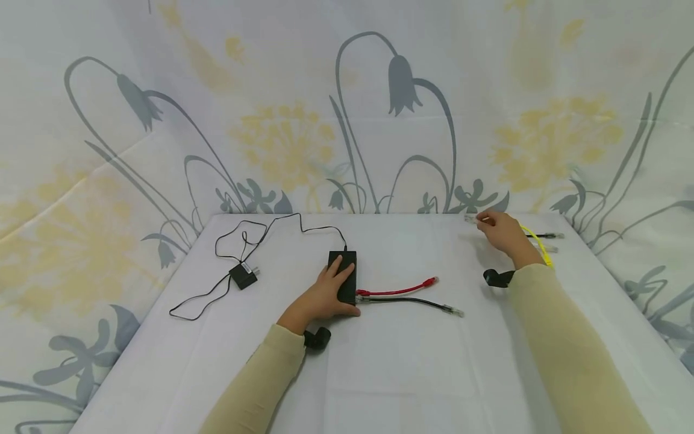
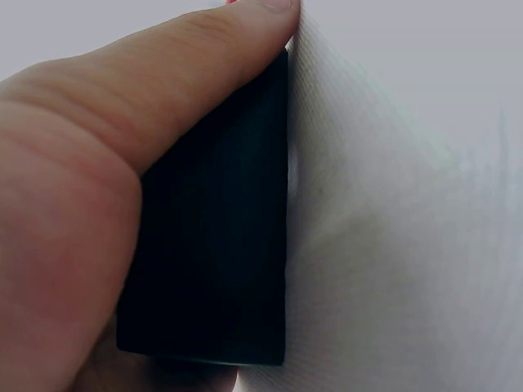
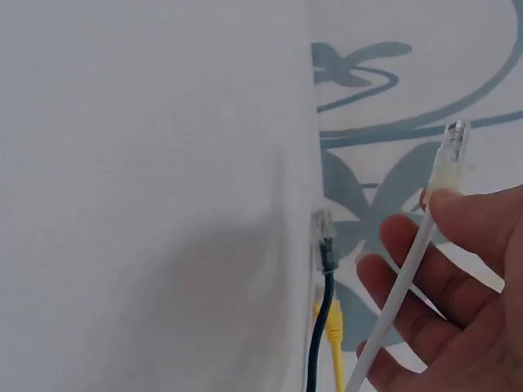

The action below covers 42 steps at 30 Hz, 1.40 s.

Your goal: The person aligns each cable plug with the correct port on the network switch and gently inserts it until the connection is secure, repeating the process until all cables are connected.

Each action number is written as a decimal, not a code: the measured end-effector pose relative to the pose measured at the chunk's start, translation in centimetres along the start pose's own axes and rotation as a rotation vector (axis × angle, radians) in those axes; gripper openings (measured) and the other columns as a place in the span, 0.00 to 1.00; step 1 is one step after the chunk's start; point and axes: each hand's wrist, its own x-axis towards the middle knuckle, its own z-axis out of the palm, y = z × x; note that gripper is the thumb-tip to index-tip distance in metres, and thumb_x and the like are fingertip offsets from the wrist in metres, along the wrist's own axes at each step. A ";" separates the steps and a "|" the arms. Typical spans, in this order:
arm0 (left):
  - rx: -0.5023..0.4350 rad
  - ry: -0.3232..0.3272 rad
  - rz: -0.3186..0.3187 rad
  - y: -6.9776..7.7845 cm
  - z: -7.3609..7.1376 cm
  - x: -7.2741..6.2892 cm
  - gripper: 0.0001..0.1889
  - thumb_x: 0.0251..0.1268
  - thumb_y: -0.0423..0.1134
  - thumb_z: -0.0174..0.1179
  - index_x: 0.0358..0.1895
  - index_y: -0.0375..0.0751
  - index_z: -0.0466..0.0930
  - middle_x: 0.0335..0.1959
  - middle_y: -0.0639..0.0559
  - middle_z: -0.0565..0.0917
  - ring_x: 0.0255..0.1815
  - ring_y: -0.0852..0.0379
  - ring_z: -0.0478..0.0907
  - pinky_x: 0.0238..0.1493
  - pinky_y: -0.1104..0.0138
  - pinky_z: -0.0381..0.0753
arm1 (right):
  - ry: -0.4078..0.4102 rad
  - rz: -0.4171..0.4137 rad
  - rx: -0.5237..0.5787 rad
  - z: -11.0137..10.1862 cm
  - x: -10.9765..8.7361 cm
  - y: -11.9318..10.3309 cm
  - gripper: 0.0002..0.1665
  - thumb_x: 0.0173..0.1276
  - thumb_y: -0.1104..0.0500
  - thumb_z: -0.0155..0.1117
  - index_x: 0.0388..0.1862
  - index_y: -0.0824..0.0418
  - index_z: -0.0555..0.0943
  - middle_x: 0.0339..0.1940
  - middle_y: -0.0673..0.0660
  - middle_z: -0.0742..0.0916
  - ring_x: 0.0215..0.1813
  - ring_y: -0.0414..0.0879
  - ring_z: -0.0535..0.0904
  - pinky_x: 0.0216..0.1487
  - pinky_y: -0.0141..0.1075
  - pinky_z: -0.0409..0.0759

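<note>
Currently, I'm watching two bare hands working over one white-covered table (image 1: 401,361). The left hand (image 1: 324,296) is resting on one black box (image 1: 347,292) near the middle, its fingers spreading straight across the top. At the far right, the right hand (image 1: 504,234) is pinching one white network cable (image 3: 400,286) just behind its clear plug (image 3: 455,147). Beside that hand, I'm counting two more: one dark cable (image 3: 325,304) and one yellow cable (image 3: 335,325). Two others, one red cable (image 1: 398,292) and one black cable (image 1: 403,299), are extending rightward from the box. On the left, one black power adapter (image 1: 243,276) is lying, one thin cord (image 1: 320,228) running to the box's far end.
</note>
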 end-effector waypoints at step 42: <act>-0.017 0.011 0.021 -0.4 0.2 0.1 0.54 0.49 0.61 0.71 0.78 0.60 0.48 0.81 0.54 0.35 0.80 0.37 0.37 0.70 0.40 0.59 | 0.028 -0.109 0.704 2.2 -2.0 -3.7 0.17 0.78 0.50 0.47 0.54 0.60 0.73 0.35 0.40 0.78 0.40 0.43 0.69 0.48 0.36 0.66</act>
